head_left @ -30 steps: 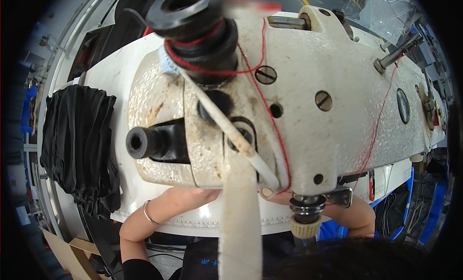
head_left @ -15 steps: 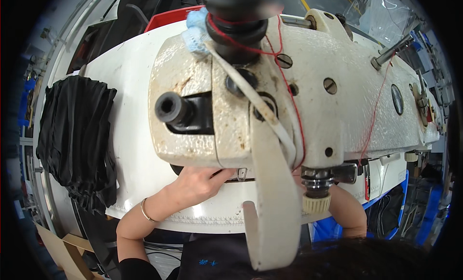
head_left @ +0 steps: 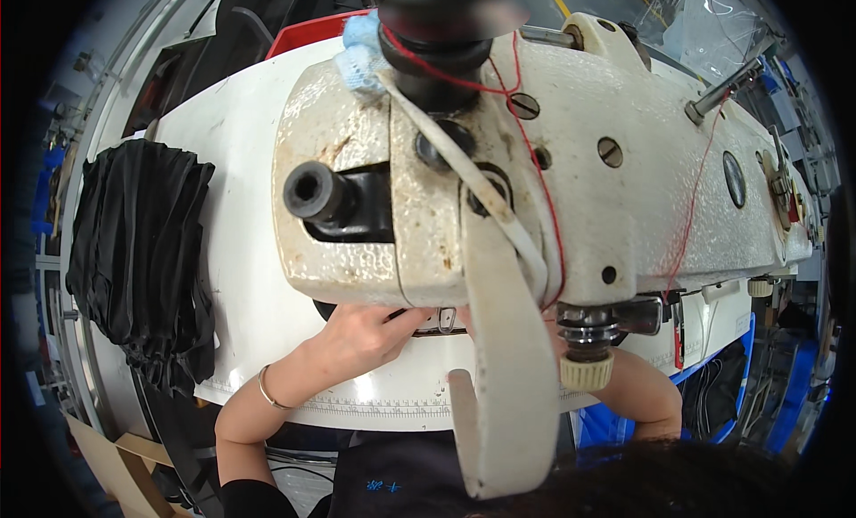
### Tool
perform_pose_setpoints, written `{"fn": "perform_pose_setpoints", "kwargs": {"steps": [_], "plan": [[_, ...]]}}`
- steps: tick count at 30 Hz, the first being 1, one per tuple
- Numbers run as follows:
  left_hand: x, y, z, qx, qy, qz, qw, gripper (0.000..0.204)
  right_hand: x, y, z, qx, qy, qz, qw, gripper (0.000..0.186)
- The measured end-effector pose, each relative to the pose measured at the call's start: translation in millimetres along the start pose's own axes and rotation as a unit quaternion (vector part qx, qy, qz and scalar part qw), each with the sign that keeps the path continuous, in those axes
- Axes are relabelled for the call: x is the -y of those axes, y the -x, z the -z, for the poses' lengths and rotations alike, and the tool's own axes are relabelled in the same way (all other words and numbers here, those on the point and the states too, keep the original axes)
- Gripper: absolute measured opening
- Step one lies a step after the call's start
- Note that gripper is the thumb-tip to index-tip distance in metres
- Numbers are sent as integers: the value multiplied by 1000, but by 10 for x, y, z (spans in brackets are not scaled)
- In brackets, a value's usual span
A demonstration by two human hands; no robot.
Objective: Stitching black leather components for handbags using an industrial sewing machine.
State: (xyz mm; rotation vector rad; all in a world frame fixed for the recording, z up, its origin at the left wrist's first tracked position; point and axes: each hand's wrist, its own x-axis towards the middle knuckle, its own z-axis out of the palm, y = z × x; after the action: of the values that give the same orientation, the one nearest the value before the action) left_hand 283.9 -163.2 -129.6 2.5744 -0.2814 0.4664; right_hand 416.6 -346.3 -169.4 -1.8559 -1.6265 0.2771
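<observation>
My left hand reaches under the front of a cream-coloured sewing machine. Its fingers are bent and drawn together beside a small metal loop and a narrow dark strip. Whatever these fingers hold is hidden below the machine head. A bangle circles the left wrist. From the other side comes my right forearm, its hand mostly covered by a hanging off-white strap and a ridged cream knob; those fingers do not show. Red thread runs down the machine's front.
A stack of black pleated fabric lies on the white table at the left. A ruler scale follows the near edge. Light blue cloth is tucked at the machine's back. A cardboard box stands lower left.
My left hand has shifted very slightly, staying beside the metal loop. The right forearm has edged a little outward. The fabric stack stays put.
</observation>
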Motion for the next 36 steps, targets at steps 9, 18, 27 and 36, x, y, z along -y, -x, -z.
{"fn": "perform_pose_setpoints", "kwargs": {"steps": [9, 18, 27, 36], "plan": [[15, -58, 102, 14, 12, 26, 999, 38, -88, 86, -60, 53, 72, 5, 996, 17], [29, -82, 112, 10, 72, 59, 996, 41, -11, -20, 11, -109, 75, 72, 989, 21], [9, -60, 64, 26, 22, -6, 999, 41, -30, -6, 50, -52, -138, -85, 985, 12], [-16, -52, 112, 51, -24, 4, 998, 35, 9, -50, 15, -56, -14, -6, 998, 18]]}}
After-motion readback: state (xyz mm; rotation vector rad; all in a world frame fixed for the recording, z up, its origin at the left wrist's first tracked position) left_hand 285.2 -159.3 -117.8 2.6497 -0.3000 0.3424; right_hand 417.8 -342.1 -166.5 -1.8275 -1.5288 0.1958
